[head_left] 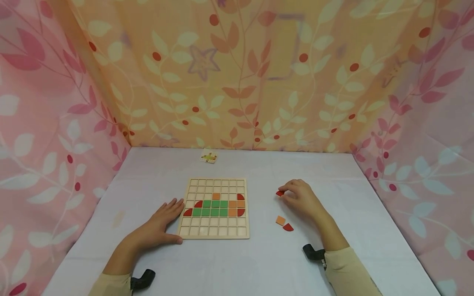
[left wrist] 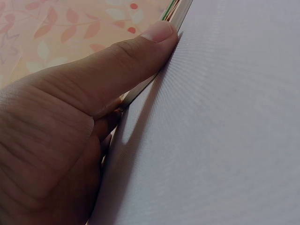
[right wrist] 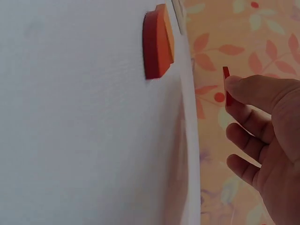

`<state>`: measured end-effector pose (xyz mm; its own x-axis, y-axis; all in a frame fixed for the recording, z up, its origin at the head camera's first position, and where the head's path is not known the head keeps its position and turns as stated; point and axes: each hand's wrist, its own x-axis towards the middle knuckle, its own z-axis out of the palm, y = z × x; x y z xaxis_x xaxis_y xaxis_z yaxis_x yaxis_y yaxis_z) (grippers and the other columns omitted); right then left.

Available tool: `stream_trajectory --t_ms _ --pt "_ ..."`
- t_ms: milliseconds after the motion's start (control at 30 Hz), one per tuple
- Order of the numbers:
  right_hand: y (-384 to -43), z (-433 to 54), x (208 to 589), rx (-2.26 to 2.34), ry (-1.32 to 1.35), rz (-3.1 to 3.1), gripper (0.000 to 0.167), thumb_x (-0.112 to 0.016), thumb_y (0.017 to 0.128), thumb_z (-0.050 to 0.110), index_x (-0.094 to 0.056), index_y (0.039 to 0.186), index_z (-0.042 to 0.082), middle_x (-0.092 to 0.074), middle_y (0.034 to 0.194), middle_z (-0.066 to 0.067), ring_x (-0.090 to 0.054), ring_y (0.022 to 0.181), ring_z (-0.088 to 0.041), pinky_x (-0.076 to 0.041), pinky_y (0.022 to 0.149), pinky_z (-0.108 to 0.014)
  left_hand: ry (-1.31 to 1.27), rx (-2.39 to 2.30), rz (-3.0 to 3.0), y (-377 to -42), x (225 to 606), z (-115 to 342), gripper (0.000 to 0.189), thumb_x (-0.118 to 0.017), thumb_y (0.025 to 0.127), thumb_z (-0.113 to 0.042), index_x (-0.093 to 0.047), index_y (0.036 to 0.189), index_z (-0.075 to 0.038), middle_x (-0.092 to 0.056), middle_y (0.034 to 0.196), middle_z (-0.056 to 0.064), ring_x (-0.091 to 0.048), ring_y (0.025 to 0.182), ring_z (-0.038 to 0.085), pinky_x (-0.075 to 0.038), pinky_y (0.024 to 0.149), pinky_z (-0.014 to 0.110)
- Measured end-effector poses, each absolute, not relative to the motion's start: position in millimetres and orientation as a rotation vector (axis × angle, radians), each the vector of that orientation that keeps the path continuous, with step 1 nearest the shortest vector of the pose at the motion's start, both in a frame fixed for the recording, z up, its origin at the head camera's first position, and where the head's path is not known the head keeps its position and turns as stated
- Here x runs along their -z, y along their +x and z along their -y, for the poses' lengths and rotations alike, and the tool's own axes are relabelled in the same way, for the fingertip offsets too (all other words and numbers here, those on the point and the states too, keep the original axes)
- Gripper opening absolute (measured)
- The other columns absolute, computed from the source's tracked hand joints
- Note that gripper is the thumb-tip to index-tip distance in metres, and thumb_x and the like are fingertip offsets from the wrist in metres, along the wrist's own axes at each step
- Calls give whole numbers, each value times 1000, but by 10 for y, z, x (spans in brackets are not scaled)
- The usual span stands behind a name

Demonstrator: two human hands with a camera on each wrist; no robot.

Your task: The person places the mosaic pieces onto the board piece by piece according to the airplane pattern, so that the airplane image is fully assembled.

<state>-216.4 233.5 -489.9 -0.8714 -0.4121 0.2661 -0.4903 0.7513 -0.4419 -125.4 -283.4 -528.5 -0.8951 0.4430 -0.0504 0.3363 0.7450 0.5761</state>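
A wooden grid board (head_left: 214,233) lies on the table, with green, orange and red tiles set in its middle rows. My left hand (head_left: 159,224) rests along its left side, fingers extended and thumb (left wrist: 136,58) touching the near left corner. To the right of the board, my right hand (head_left: 301,199) pinches a small red tile (right wrist: 228,89) between thumb and index finger, above the table. The tile's curved shape is partly hidden by the fingers. Below that hand lie an orange square tile (head_left: 280,220) and a red quarter-circle tile (head_left: 288,227).
A small patterned card or piece (head_left: 209,156) lies near the far edge of the white table (head_left: 166,168). Floral curtains (head_left: 237,82) enclose the back and both sides. A black wrist camera mount (head_left: 143,279) sticks out beside the left sleeve, another (head_left: 313,252) beside the right.
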Motion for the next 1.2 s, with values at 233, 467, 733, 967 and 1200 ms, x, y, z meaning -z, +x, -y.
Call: stream_trajectory --t_ms 233,467,733,967,1200 --pt "-2166 -2152 4720 -798 776 2759 23 -80 90 15 -79 112 20 -68 106 6 -56 109 -21 -46 95 -45 639 -858 -2777 -1273 5277 2825 120 -84 70 -64 -27 163 -13 -19 171 2 -8 160 31 9 127 25" --pt "-2216 -1869 4604 -769 846 2756 21 -79 91 17 -79 111 21 -68 106 7 -57 110 -19 -46 99 -45 632 -856 -2762 -1281 5297 2825 120 -84 70 -64 -27 163 -13 -18 172 2 -7 160 31 11 125 22" --pt "-2310 -1554 4568 -740 955 2739 23 -80 90 17 -78 113 19 -69 105 7 -58 110 -20 -47 101 -45 615 -853 -2756 -1274 5326 2844 121 -84 70 -65 -25 164 -15 -16 172 -2 -5 160 28 13 123 18" --pt "-2404 -1328 4566 -735 1028 2742 26 -79 91 18 -78 117 16 -69 108 6 -58 110 -19 -47 100 -43 623 -863 -2756 -1256 5316 2836 120 -84 71 -64 -26 163 -14 -17 172 0 -6 160 30 14 121 14" --pt "-2510 -1082 4596 -742 1154 2750 25 -78 92 18 -78 116 15 -68 107 6 -61 106 -16 -52 97 -37 630 -868 -2766 -1247 5310 2833 120 -84 71 -64 -26 164 -15 -17 172 -1 -6 160 29 14 121 15"
